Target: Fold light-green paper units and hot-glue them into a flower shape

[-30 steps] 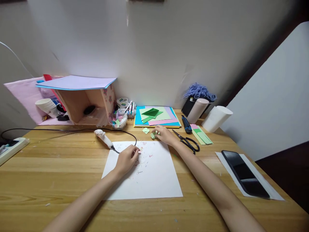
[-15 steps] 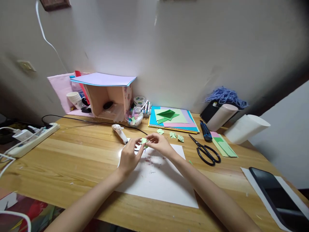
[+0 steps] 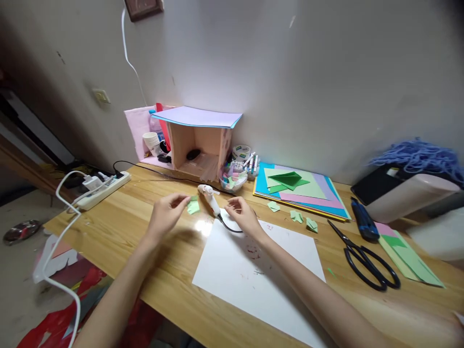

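Note:
My left hand (image 3: pixel 166 211) pinches a small folded piece of light green paper (image 3: pixel 193 206) between thumb and fingers, just left of a white glue gun (image 3: pixel 210 199). The glue gun rests on the table with its black cord trailing from the handle end. On the other side of it is my right hand (image 3: pixel 243 215), fingers curled but parted, with nothing visible in them. That hand hovers over the upper part of a white paper sheet (image 3: pixel 232 280) marked with reddish specks. Several similar folded green paper pieces (image 3: pixel 296 216) lie in a row to the right.
Black-handled scissors (image 3: pixel 366 261), a blue utility knife (image 3: pixel 363 220) and green paper strips (image 3: pixel 413 256) lie right. Coloured sheets (image 3: pixel 308 193) are stacked behind. An open box (image 3: pixel 197 145) with a lilac roof stands at the back, beside a scrap bowl (image 3: pixel 233 180). A power strip (image 3: pixel 105 189) is left.
My hands have moved apart. The left hand has carried the green paper piece left of the glue gun, while the right has let go of it. The view has turned left.

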Motion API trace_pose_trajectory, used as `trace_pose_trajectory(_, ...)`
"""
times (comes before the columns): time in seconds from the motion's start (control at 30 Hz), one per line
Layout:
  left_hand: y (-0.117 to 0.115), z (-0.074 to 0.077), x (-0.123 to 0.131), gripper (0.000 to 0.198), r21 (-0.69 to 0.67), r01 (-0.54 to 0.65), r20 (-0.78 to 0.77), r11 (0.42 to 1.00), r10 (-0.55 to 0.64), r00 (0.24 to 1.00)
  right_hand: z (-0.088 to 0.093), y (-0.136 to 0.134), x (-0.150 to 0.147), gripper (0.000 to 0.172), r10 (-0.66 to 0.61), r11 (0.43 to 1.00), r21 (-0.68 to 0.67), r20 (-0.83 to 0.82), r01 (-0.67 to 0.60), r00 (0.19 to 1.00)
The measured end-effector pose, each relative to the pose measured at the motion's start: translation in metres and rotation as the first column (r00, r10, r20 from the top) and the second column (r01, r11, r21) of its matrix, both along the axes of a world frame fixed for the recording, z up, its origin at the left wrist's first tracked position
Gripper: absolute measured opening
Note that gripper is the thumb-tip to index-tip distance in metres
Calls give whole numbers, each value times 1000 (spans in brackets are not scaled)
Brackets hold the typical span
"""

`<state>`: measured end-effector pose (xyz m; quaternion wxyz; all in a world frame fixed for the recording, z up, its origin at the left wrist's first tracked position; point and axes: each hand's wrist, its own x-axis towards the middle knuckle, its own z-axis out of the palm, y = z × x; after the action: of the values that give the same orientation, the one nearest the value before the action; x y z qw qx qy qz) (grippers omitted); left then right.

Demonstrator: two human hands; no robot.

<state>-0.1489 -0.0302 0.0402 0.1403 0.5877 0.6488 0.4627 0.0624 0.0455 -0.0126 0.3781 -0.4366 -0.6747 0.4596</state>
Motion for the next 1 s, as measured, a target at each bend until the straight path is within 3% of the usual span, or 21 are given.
trace_pose_trajectory(0.13,21,-13,-37,35,-130,-108,134,986,125,983,-13,15,-33,47,71,983,156,179,-100,981)
trace_pose_trajectory(0.23,32,-33,-46,32,-153,-157,108,976,174,979,-20,20,-55,35,100,962,218,275,-163,956)
trace_pose_trajectory(0.33,35,-51,-48,25,-192,-154,127,969,180,975,-20,20,-63,21,107,968,199,227,-153,968)
trace_pose_trajectory(0.43,35,-60,-50,24,-241,-112,196,964,162,967,-16,15,-55,28,86,989,113,92,-96,992)
trace_pose_trajectory(0.6,36,-66,-48,29,-307,-23,317,952,124,940,-16,2,-31,34,146,987,-58,-75,-151,986)
trace_pose_trajectory(0.77,34,-65,-35,30,-316,18,405,948,118,907,-18,-9,-22,34,223,959,-148,-124,-240,967)
trace_pose_trajectory(1.0,31,-60,-24,25,-277,55,436,959,74,897,-20,-11,-22,32,230,965,-121,-42,-234,972)
